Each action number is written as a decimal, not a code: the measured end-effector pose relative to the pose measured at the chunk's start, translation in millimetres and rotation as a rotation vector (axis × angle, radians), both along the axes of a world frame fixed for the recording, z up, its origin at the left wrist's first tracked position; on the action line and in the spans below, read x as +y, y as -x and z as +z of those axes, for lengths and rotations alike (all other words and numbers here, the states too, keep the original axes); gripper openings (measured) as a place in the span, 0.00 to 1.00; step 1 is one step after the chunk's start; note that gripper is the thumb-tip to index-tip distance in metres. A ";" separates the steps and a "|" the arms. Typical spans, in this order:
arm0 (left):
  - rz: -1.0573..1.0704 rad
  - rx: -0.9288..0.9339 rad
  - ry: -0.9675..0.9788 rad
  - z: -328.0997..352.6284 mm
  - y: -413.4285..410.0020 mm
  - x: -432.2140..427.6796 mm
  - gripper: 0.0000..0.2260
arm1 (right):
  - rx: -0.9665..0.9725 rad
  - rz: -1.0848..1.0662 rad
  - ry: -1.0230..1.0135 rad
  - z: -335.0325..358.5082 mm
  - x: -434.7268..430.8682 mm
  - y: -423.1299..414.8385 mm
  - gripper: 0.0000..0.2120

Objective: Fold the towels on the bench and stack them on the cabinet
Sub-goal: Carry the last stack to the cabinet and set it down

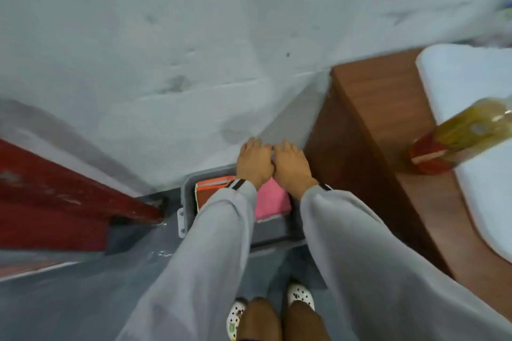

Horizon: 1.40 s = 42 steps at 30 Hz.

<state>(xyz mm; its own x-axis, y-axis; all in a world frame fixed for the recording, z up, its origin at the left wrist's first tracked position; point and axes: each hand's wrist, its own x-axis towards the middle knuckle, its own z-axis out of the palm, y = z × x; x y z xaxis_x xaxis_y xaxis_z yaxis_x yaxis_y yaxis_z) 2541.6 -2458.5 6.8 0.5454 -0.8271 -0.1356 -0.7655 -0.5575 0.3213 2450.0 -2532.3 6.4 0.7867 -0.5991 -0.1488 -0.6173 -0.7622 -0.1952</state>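
head view, motion-blurred, looking down along both arms
- left hand (255, 166) and right hand (292, 167) sit at frame centre, side by side and touching, backs up, fingers (250, 144) pointing to 12 o'clock
- fingers reach past the far edge of a grey hinged box (187, 202) towards the grey wall (194, 36); tips foreshortened and smeared, so I cannot tell whether they lie flat or curl on anything
- small pale scrap (273, 156) shows in the seam between the two hands; cannot tell what it is or whether it's pinched
- pink towel (273, 202) lies folded inside the box, at 6 o'clock of the hands, under both wrists and between the two grey sleeves; fingers are beyond it, not on it
- orange towel (213, 188) lies in the same box just beside the pink one at its 9 o'clock, partly hidden by the left sleeve
- brown wooden unit (368, 124) stands at 3 o'clock of the box, just beside the right hand
- on it a white slab (465, 77) and a bottle (457, 135) of yellow liquid with a red label
- red structure (55, 191) at 9 o'clock, well apart from the hands
- white spotted shoes (300, 295) at 6 o'clock on the grey floor
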 end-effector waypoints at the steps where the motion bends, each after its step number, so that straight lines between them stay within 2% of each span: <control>1: -0.004 0.001 0.025 38.6 2.9 -1.0 0.16 | -0.006 -0.006 0.006 38.0 0.4 3.0 0.17; 4: -0.006 0.011 0.087 142.5 14.1 -5.9 0.19 | -0.032 -0.013 0.090 144.0 -1.5 14.9 0.19; 7: -0.034 0.007 0.117 233.2 37.3 -19.6 0.11 | -0.015 -0.008 0.200 237.1 -9.2 38.3 0.14; 12: -0.173 -0.017 0.180 350.1 104.2 -53.7 0.11 | 0.006 -0.107 0.307 345.1 -40.7 104.8 0.14; 18: -0.322 -0.055 0.198 402.0 199.1 -100.0 0.11 | 0.057 -0.247 0.313 396.0 -77.2 207.0 0.18; 23: -0.404 0.012 0.144 404.6 294.9 -135.9 0.11 | -0.012 -0.438 0.281 394.0 -98.0 305.8 0.13; 29: -0.512 0.168 -0.099 352.8 393.1 -163.3 0.19 | 0.052 -0.690 0.040 343.3 -110.2 407.9 0.17; 34: -0.593 0.188 -0.401 292.1 433.0 -165.5 0.23 | -0.076 -1.022 -0.361 271.0 -98.0 451.9 0.20; 36: -0.592 0.169 -0.482 271.6 439.1 -165.2 0.24 | -0.257 -1.237 -0.616 242.8 -97.8 459.7 0.25; 39: -0.610 0.165 -0.624 247.9 446.0 -160.2 0.28 | -0.690 -1.598 -0.991 218.3 -95.7 467.3 0.28; 42: -0.573 0.180 -0.684 225.4 452.6 -150.3 0.30 | -0.973 -1.747 -1.110 214.3 -90.5 468.1 0.25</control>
